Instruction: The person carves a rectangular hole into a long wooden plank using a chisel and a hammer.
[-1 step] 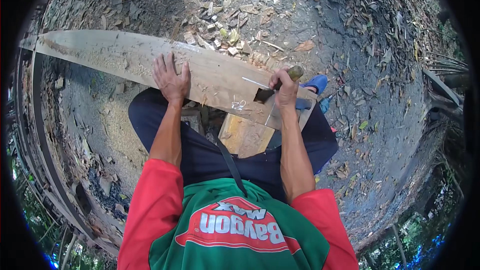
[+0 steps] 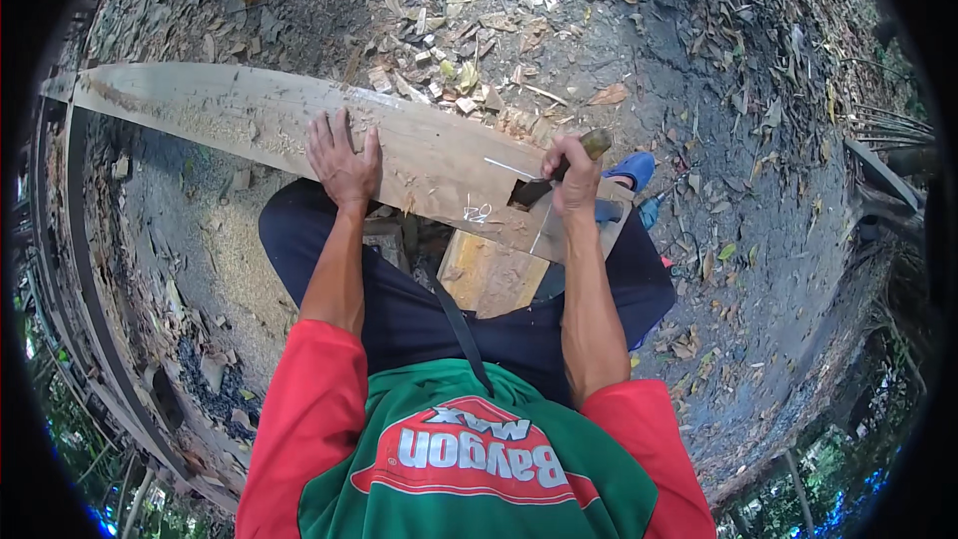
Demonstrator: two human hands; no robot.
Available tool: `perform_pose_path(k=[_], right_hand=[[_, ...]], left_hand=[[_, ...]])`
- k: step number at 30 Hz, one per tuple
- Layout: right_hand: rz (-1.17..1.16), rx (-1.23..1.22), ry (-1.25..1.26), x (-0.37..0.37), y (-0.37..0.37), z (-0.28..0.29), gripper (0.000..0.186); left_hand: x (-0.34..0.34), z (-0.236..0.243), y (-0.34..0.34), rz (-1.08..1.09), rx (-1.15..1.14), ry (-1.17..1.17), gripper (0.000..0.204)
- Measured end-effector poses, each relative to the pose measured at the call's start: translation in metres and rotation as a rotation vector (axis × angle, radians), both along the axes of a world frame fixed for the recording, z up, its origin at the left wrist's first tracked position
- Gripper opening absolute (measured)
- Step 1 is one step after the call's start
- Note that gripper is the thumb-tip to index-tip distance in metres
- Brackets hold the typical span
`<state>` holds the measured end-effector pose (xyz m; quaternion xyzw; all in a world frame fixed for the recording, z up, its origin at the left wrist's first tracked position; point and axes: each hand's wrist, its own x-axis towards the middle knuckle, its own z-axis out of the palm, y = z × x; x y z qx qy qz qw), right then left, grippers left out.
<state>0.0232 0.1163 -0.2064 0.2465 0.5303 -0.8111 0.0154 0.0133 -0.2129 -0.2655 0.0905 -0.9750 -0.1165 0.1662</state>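
Note:
A long wooden plank (image 2: 429,155) lies across my lap, running from the far left to my right knee. My left hand (image 2: 342,162) rests flat on it, fingers apart. My right hand (image 2: 576,178) is wrapped round a chisel (image 2: 596,144), whose wooden handle sticks out above the fist toward the upper right. Its dark blade slants down to the left into a rectangular hole (image 2: 518,196) cut in the plank; the blade's tip is hidden. White pencil or chalk lines and marks stand near the hole.
Below the plank, between my legs, is a squared timber block (image 2: 494,274). Wood chips (image 2: 469,80) litter the ground beyond the plank, and sawdust (image 2: 230,269) lies at the left. A blue shoe (image 2: 636,169) shows past the plank's right end.
My right hand and the chisel handle have shifted slightly to the right, with the chisel leaning over a little more. My left hand stays on the plank.

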Motion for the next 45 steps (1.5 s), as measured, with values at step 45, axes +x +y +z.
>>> perform_pose_path(k=[45], right_hand=[[-0.218, 0.198, 0.242, 0.024, -0.020, 0.046, 0.015]], left_hand=[[0.002, -0.001, -0.003, 0.009, 0.034, -0.013, 0.062]])
